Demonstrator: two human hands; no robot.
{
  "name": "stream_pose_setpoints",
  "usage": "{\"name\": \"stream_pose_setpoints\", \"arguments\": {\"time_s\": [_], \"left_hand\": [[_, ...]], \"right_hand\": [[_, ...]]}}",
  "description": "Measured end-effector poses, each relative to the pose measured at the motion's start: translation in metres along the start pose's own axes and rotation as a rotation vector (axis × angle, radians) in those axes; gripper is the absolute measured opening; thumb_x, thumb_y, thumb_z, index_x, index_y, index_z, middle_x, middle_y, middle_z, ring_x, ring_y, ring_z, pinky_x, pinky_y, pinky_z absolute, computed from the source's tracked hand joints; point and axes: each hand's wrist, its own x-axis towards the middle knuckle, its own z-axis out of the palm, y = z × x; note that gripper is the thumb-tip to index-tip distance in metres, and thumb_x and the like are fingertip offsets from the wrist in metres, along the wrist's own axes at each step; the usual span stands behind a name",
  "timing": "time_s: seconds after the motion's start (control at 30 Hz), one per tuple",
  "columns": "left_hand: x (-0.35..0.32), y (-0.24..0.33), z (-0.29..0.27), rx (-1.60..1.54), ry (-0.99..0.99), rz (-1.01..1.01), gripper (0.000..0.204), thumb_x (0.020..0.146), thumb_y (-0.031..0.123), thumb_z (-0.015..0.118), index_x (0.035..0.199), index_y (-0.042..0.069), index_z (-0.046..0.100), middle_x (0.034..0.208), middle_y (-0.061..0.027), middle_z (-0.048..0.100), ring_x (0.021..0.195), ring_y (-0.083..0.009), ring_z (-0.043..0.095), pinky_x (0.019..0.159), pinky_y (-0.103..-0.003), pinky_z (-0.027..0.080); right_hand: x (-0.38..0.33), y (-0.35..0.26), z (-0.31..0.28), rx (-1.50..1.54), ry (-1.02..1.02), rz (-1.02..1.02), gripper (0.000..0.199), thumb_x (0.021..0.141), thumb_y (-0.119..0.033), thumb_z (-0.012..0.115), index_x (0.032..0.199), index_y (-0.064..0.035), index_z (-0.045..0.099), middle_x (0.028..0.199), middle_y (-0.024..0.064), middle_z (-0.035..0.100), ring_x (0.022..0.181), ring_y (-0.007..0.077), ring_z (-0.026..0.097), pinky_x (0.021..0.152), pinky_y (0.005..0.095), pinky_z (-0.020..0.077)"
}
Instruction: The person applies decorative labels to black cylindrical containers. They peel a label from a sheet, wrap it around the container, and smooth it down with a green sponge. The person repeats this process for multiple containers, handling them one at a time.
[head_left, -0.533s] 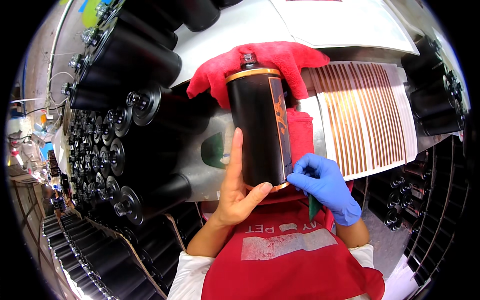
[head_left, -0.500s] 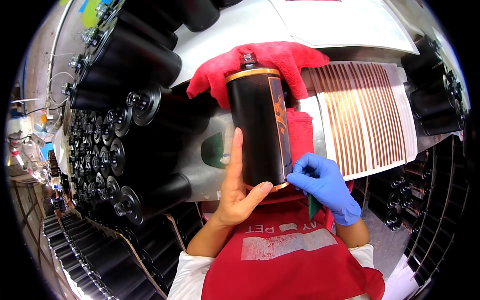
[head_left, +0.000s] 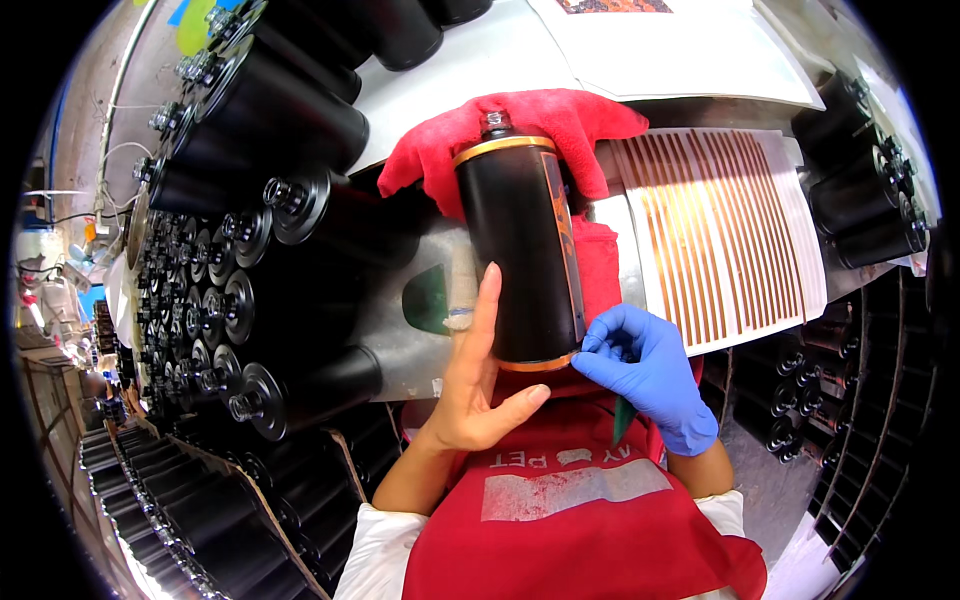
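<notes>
A black cylindrical bottle (head_left: 515, 250) lies in front of me, its clear glass neck (head_left: 495, 121) pointing away onto a red cloth (head_left: 590, 115). A gold band rings the shoulder, and a gold strip (head_left: 535, 365) runs along the base edge. An orange-patterned panel shows on the right side. My bare left hand (head_left: 475, 385) is open, its fingers stretched along the bottle's left side and the thumb apart near the base. In a blue glove, my right hand (head_left: 640, 370) pinches the strip's end at the base's right. Below the glove pokes a green flat piece (head_left: 623, 420), partly hidden.
To the right lies a white backing sheet (head_left: 820, 270) with several gold strips. Another green flat piece (head_left: 425, 300) and a whitish roll (head_left: 461, 285) sit left of the bottle. Many black bottles (head_left: 310, 385) crowd the left. White paper (head_left: 690, 55) covers the far side.
The bottle has rolled slightly rightward, so its patterned panel looks narrower. My left thumb has come off the base edge. The right hand stays pinched at the base.
</notes>
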Motion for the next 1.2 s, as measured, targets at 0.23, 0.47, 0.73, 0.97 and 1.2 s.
{"name": "stream_pose_setpoints", "arguments": {"time_s": [0.23, 0.47, 0.73, 0.97, 1.2], "left_hand": [[-0.004, -0.003, 0.009, 0.038, 0.120, -0.045, 0.087, 0.074, -0.005, 0.061, 0.144, -0.006, 0.009, 0.147, -0.0219, 0.023, 0.132, -0.0259, 0.033, 0.106, -0.033, 0.027], [-0.004, -0.005, 0.007, -0.052, 0.151, 0.013, 0.086, 0.078, -0.003, 0.064, 0.144, -0.005, 0.010, 0.143, -0.0206, 0.032, 0.114, -0.0202, 0.051, 0.096, -0.029, 0.039], [-0.008, -0.008, 0.001, -0.080, 0.122, -0.011, 0.084, 0.079, 0.005, 0.069, 0.144, -0.004, 0.017, 0.144, -0.0195, 0.030, 0.119, -0.0223, 0.046, 0.100, -0.032, 0.035], [-0.011, -0.013, -0.004, 0.034, 0.118, 0.005, 0.084, 0.078, 0.013, 0.072, 0.143, -0.003, 0.021, 0.148, -0.0201, 0.024, 0.139, -0.0315, 0.018, 0.111, -0.037, 0.014], [-0.007, -0.008, -0.009, 0.211, 0.051, 0.056, 0.090, 0.075, 0.000, 0.071, 0.144, -0.002, 0.014, 0.148, -0.0199, 0.019, 0.133, -0.0271, 0.029, 0.093, -0.030, 0.043]], "right_hand": [[-0.002, -0.004, 0.007, -0.018, 0.043, -0.009, 0.015, 0.075, -0.005, 0.073, 0.083, -0.0033, 0.061, 0.071, -0.0031, 0.058, 0.059, -0.0010, 0.046, 0.052, 0.0144, 0.0382], [-0.010, -0.009, 0.020, -0.198, 0.095, -0.061, 0.026, 0.069, -0.010, 0.081, 0.084, -0.0041, 0.061, 0.071, -0.0021, 0.056, 0.059, -0.0004, 0.047, 0.051, 0.0151, 0.0398], [-0.019, -0.013, 0.029, -0.535, 0.113, -0.417, 0.035, 0.063, -0.018, 0.085, 0.089, -0.0059, 0.064, 0.077, 0.0021, 0.058, 0.058, 0.0054, 0.051, 0.049, 0.0167, 0.0417], [-0.022, -0.012, 0.030, -0.541, 0.172, -0.295, 0.029, 0.067, -0.016, 0.082, 0.088, -0.0054, 0.065, 0.076, 0.0013, 0.059, 0.055, 0.0030, 0.051, 0.049, 0.0162, 0.0408], [-0.023, -0.018, 0.035, -0.433, 0.147, -0.188, 0.027, 0.067, -0.014, 0.083, 0.087, -0.0051, 0.066, 0.073, -0.0014, 0.058, 0.054, 0.0005, 0.046, 0.048, 0.0144, 0.0359]]}}
